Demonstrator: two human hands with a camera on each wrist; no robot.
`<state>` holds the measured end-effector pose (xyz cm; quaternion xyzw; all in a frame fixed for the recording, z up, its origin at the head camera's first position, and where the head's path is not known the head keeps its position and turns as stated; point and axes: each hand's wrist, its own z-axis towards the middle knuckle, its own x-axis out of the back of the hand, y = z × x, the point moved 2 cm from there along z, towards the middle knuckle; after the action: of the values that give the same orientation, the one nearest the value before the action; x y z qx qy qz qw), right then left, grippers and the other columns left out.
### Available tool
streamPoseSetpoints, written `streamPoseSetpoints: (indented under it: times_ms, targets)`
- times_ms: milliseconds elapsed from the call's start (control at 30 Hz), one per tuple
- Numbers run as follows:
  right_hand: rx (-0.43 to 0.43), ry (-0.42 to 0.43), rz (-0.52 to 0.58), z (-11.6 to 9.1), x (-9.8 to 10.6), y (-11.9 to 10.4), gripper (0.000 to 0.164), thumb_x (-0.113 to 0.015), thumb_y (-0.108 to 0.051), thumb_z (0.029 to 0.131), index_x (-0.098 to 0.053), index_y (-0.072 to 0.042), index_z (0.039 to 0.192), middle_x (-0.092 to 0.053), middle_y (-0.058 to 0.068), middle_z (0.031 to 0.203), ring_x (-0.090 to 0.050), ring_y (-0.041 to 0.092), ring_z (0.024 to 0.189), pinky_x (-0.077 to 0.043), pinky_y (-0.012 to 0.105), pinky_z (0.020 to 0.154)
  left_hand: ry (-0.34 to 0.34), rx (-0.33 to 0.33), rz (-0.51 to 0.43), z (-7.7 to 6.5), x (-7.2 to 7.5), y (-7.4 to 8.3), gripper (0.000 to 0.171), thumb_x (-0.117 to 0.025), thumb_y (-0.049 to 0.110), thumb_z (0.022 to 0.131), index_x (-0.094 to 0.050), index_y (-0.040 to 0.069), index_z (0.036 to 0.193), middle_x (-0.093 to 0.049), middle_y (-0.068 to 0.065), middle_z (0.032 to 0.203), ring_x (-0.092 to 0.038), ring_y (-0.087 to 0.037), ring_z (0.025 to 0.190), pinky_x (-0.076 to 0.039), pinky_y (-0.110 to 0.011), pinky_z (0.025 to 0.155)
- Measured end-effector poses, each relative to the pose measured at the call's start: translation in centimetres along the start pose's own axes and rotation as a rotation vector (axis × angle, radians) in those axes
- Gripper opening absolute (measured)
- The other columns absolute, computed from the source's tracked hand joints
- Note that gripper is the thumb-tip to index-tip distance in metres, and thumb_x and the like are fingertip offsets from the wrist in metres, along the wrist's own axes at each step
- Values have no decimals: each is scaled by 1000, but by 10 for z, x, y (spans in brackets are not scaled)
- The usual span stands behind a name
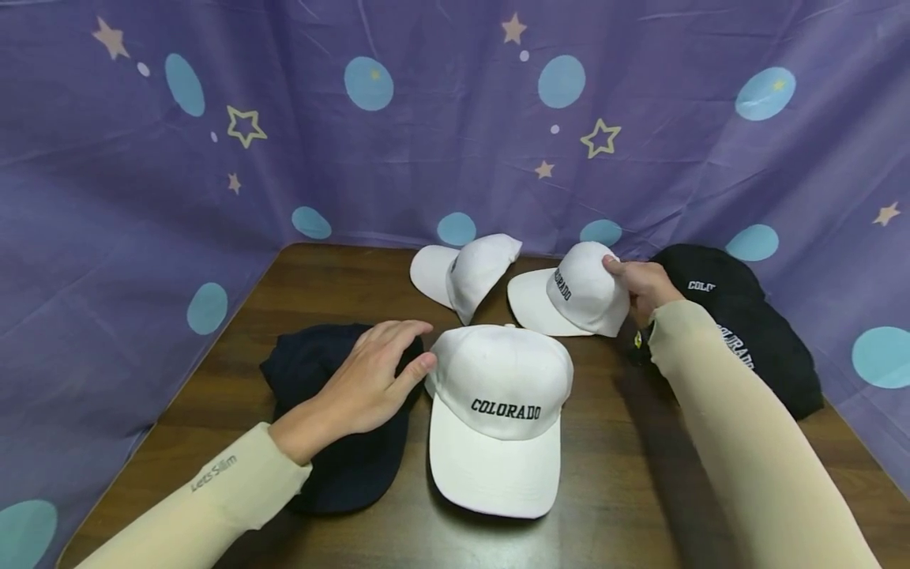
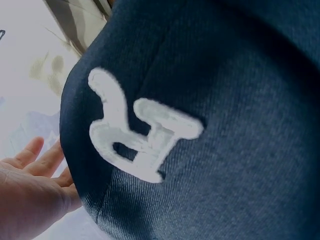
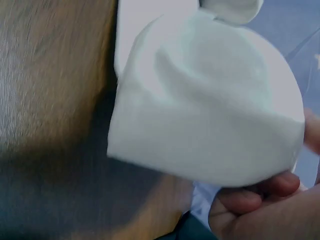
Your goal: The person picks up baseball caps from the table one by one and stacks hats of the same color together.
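At the back right, my right hand grips the rear edge of a white cap marked COLORADO, thumb on the crown. The right wrist view shows fingers curled under that edge. My left hand lies over a navy cap, its fingers extended towards a second white COLORADO cap in the middle; whether they touch that white cap I cannot tell. White raised lettering shows on the navy cap in the left wrist view. Another white cap lies tilted on its side at the back.
Black caps with white lettering are bunched at the right, partly behind my right forearm. The brown wooden table ends at a purple curtain with stars and blue spots, which hangs behind and along both sides.
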<state>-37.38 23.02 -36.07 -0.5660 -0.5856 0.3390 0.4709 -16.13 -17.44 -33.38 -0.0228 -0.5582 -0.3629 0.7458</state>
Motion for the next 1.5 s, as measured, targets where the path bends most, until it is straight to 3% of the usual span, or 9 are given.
streamPoseSetpoints:
  times_ms: [100, 333, 500, 667, 867, 1000, 1133, 1333, 1500]
  targets:
    - [75, 17, -49, -6, -1, -5, 42, -65, -41, 89, -55, -7, 110, -53, 2, 102, -58, 12, 84, -51, 32, 75, 0, 8, -3, -1, 0, -1, 51, -38, 50, 101, -46, 14, 136, -47, 0, 137, -33, -19, 130, -25, -47, 108]
    - [270, 119, -308, -36, -2, -25, 65, -61, -57, 85, -56, -9, 129, -53, 9, 116, -54, 18, 93, -48, 30, 75, 6, 13, 7, -2, 1, -6, 51, -38, 50, 101, -46, 13, 136, -47, 0, 137, -34, -20, 130, -25, -48, 107]
    - [388, 215, -528, -62, 3, -43, 66, -63, -66, 78, -67, -15, 118, -62, 10, 115, -55, 22, 94, -47, 33, 74, 11, 19, 21, -1, 1, -9, 51, -38, 49, 101, -47, 13, 135, -48, -1, 136, -35, -21, 129, -25, -48, 107]
    - [517, 254, -739, -85, 10, -59, 61, -64, -69, 75, -72, -20, 109, -68, 9, 108, -56, 24, 91, -46, 36, 65, 8, 29, 24, 0, 2, -12, 51, -37, 50, 101, -47, 13, 135, -49, -1, 135, -34, -22, 130, -24, -49, 108]
    - [667, 289, -842, -116, 16, -78, 53, -66, -63, 77, -74, -18, 104, -71, 7, 98, -56, 23, 89, -45, 36, 62, 10, 33, 22, 1, 2, -13, 51, -37, 50, 101, -47, 13, 135, -49, -1, 135, -34, -22, 130, -24, -49, 108]
    - [713, 323, -820, -137, 19, -94, 48, -69, -61, 76, -75, -19, 100, -72, 1, 89, -57, 19, 82, -46, 28, 57, 14, 36, 20, 0, 3, -14, 50, -37, 49, 101, -47, 13, 135, -49, -1, 135, -34, -22, 130, -24, -50, 108]
    - [726, 314, -686, -155, 21, -108, 46, -72, -57, 74, -76, -18, 98, -69, -13, 76, -58, 11, 74, -47, 19, 52, 15, 38, 19, 0, 3, -15, 50, -37, 48, 101, -47, 13, 136, -49, -1, 135, -33, -22, 130, -24, -50, 108]
    - [698, 193, -384, -174, 22, -119, 39, -78, -43, 75, -75, -14, 101, -69, -13, 78, -60, 8, 77, -50, 16, 57, 14, 44, 15, 1, 2, -18, 50, -37, 48, 102, -47, 13, 136, -49, -1, 136, -34, -23, 130, -23, -50, 108]
    - [669, 47, -239, -183, 19, -123, 35, -76, -34, 79, -73, -11, 105, -70, -8, 86, -58, 10, 86, -50, 16, 64, 13, 45, 20, 1, 4, -19, 50, -36, 48, 102, -46, 13, 136, -48, -2, 137, -33, -23, 130, -23, -50, 108]
